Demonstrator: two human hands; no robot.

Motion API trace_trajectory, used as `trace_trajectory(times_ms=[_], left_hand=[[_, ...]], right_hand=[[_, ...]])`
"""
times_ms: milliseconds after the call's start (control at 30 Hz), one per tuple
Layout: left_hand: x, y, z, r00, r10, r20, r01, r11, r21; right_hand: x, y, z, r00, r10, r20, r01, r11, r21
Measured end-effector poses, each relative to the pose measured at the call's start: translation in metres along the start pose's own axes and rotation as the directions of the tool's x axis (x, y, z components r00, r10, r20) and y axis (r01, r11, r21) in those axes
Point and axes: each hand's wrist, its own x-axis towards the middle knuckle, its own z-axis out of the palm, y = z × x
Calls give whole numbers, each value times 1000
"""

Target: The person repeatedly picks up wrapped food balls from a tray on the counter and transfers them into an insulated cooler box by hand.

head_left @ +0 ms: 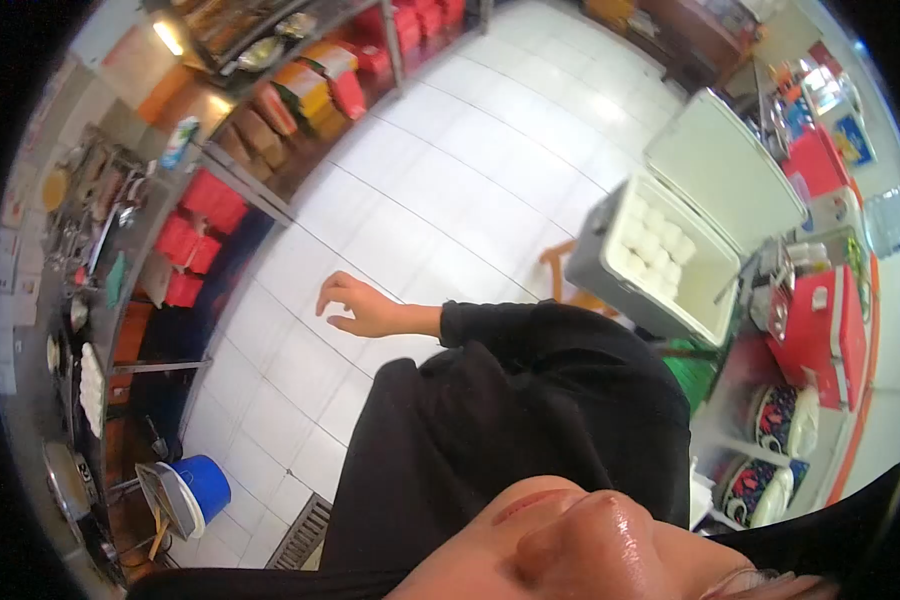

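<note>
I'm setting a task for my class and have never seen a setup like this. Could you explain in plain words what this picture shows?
There is no machine here, just a person with bare hands. The single picture comes from a camera worn on the head, looking forward and down; straight edges appear bent. The right hand, coming out of a black sleeve, shows against the tiled floor, loosely curled, with nothing visible in its grip. The left hand is not in view. Right of the hand in the picture, a grey cool box has its lid open, with rounded white items inside. Farther right is a red box. At lower left is a blue bucket. Much of the clutter on the left worktop is too blurred to name.
</note>
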Motion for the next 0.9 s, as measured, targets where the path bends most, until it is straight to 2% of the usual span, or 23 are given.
trace_trajectory(times_ms=[33,133,200,233,267,300,333,367,400,433,467,500,533,567,600,633,667,700,733,800,833,867,900], left_hand=[[4,-6,-8,1000,8,1,-8,1000,-17],[31,-23,-40,996,83,-32,-83,996,-23],[56,-35,-71,967,216,-132,-205,974,92],[61,-37,-99,902,353,-249,-293,924,247],[67,-39,-128,746,506,-433,-331,846,418],[90,-67,-174,918,251,-307,-198,961,193],[105,-79,-213,822,266,-504,-243,964,111],[96,-75,-274,754,236,-613,-323,946,-33],[105,-84,-323,705,118,-700,-339,922,-186],[118,-100,-365,541,190,-819,-357,934,-19],[123,-108,-400,503,-37,-864,-399,877,-269],[114,-111,-433,522,-192,-831,-431,781,-451],[117,-121,-455,542,-337,-770,-346,745,-570],[145,-145,-456,453,-379,-807,-224,828,-515],[161,-163,-458,556,-454,-696,24,846,-532],[166,-182,-442,567,-476,-672,-4,815,-580],[178,-215,-423,713,-248,-655,-123,876,-466],[134,-209,-426,776,-277,-567,-122,815,-567],[134,-231,-399,805,-296,-514,-175,709,-683],[147,-286,-327,750,-427,-505,-26,744,-667],[106,-284,-322,708,-556,-436,4,620,-785],[98,-305,-288,706,-646,-290,155,540,-827],[78,-315,-273,710,-688,-153,290,483,-826]], right_hand=[[16,3,12,999,-4,46,3,1000,16],[64,18,31,1000,7,16,-6,998,-60],[93,41,36,998,58,-30,-60,995,-82],[108,61,41,995,81,-56,-86,993,-86],[123,77,44,986,128,-110,-132,990,-37],[137,120,47,987,56,-152,-67,996,-66],[156,121,47,974,111,-200,-135,984,-114],[173,158,46,971,148,-190,-159,986,-47],[196,173,48,961,183,-206,-207,974,-97],[222,171,60,913,313,-263,-324,946,-2],[247,179,72,896,324,-304,-312,946,89],[276,181,88,891,328,-312,-296,944,147],[308,188,104,883,353,-310,-324,935,143],[342,196,129,886,347,-307,-326,938,119],[380,204,157,909,321,-265,-309,947,89],[415,213,190,926,299,-230,-293,954,64],[455,216,225,955,260,-145,-254,966,56],[491,218,267,971,236,-19,-233,967,104],[524,214,311,973,205,107,-219,965,147],[579,187,417,906,206,371,-296,932,207],[602,188,470,835,189,517,-314,935,165],[618,169,522,745,166,645,-333,932,145],[627,167,581,729,136,671,-267,959,96]])
